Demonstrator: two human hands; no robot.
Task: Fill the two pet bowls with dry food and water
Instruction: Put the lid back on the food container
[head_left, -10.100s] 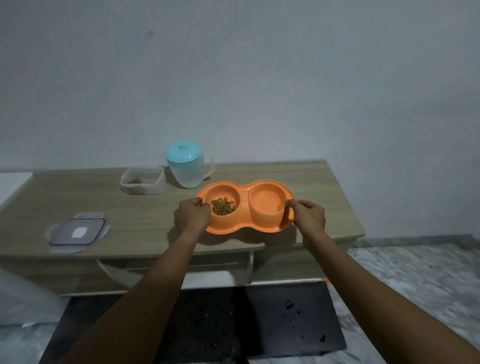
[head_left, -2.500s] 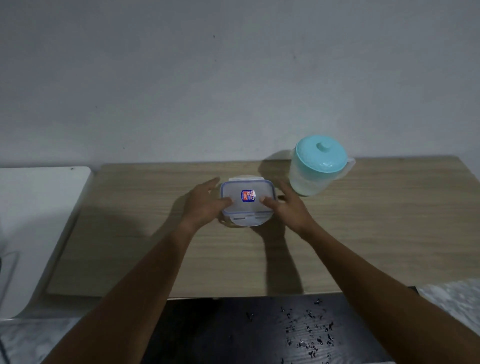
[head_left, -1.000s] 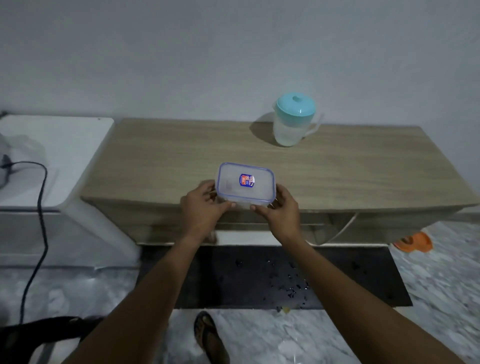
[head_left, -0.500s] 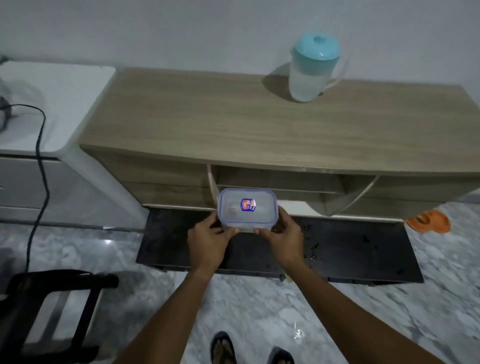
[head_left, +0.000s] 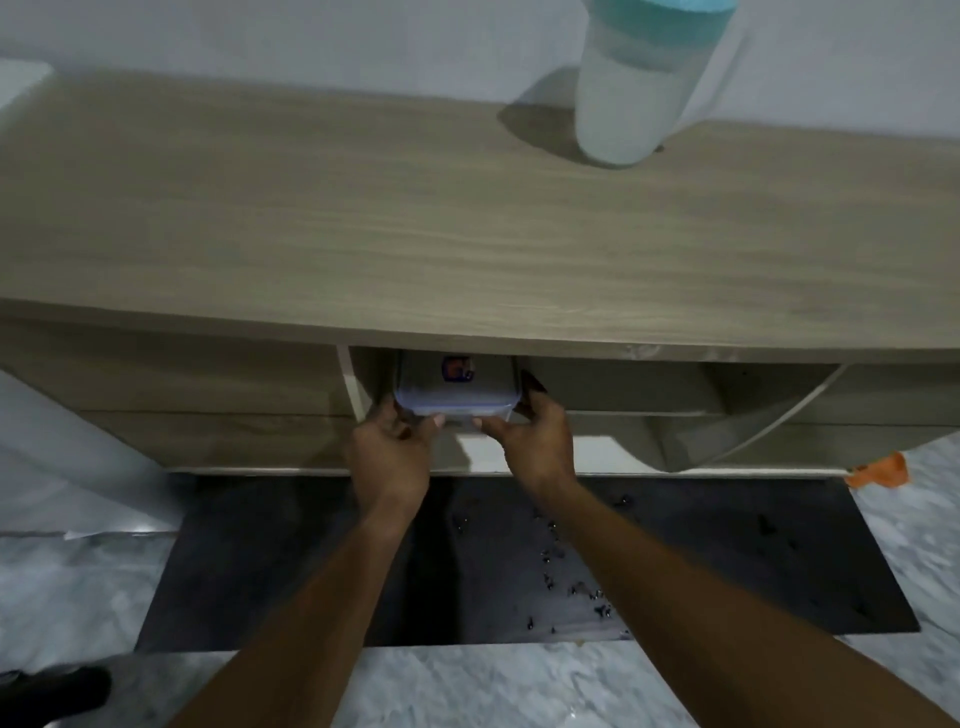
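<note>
- Clear plastic food container (head_left: 457, 387), lid on, lies partly inside the open shelf (head_left: 623, 387) under the desk (head_left: 415, 234) top.
- Left grip (head_left: 389, 452) and right grip (head_left: 535, 441) each clasp a near corner of it, fingers curled.
- Teal-lidded pitcher (head_left: 634, 88) stands on the desk.
- Orange pet bowl (head_left: 878, 470) on the floor, far right.

1. Two hands are showing — one left hand (head_left: 389, 457), one right hand (head_left: 535, 441).
2. One lidded container (head_left: 457, 387) is showing.
3. One pitcher (head_left: 634, 93) is standing on one table (head_left: 363, 218).
4. One black mat (head_left: 727, 571) is lying below — plus one orange pet bowl (head_left: 878, 470), partly showing.
</note>
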